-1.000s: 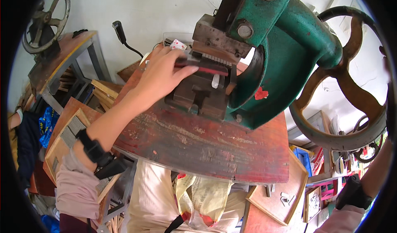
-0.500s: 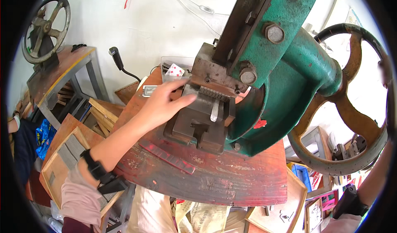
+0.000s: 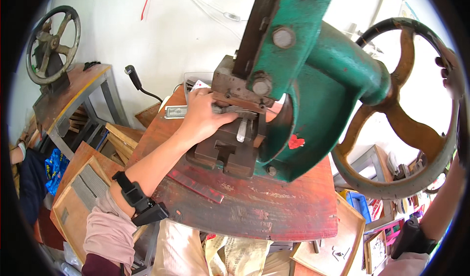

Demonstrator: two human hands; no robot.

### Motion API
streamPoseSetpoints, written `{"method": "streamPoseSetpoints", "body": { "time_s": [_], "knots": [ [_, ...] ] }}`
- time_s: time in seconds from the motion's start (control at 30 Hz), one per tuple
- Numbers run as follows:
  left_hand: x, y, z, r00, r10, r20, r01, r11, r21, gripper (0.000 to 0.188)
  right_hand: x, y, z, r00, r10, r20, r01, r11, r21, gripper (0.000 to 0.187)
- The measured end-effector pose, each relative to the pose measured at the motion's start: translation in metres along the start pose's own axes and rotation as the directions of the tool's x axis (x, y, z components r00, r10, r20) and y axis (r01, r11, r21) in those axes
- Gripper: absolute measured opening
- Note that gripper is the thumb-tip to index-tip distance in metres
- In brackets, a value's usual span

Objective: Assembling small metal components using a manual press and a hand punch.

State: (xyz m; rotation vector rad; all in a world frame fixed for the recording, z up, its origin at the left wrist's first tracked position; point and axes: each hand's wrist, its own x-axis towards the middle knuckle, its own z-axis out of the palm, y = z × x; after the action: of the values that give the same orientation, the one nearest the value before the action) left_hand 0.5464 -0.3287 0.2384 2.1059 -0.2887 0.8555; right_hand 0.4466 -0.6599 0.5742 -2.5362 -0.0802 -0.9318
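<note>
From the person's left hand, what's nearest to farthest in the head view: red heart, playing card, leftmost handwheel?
1. Playing card: just beyond the left hand.
2. Red heart: rightward, on the green press.
3. Leftmost handwheel: far left, on another bench.

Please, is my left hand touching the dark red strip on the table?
Apart. The head view shows bare tabletop between the left hand and the dark red strip.

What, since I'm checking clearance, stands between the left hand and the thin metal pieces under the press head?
Nothing visible: the left hand is right at the thin metal pieces, seemingly touching them, just below the press head.
</note>
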Motion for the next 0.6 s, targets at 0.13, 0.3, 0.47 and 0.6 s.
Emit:
{"method": "streamPoseSetpoints", "body": {
  "time_s": [0.13,0.3,0.47,0.6],
  "knots": [
    [-0.042,0.023,-0.018,0.967,-0.022,-0.253,0.043,0.996,0.080,0.029,0.045,0.079,-0.007,0.540,-0.810,-0.229,0.091,0.327,-0.941,0.036],
    [-0.125,0.036,-0.066,0.932,-0.172,-0.320,0.155,0.985,-0.079,0.025,-0.198,0.024,0.166,0.871,-0.490,0.036,0.470,0.852,0.231,0.052],
    [-0.194,0.102,-0.074,0.983,0.016,-0.183,0.000,0.996,0.086,0.026,-0.352,-0.005,0.250,0.587,-0.256,0.768,-0.807,-0.111,0.580,0.044],
    [-0.246,0.113,-0.074,0.980,0.199,0.006,-0.198,0.970,0.141,0.032,-0.383,-0.035,0.243,0.485,-0.129,0.865,-0.810,-0.439,0.389,0.023]
  ]
}}
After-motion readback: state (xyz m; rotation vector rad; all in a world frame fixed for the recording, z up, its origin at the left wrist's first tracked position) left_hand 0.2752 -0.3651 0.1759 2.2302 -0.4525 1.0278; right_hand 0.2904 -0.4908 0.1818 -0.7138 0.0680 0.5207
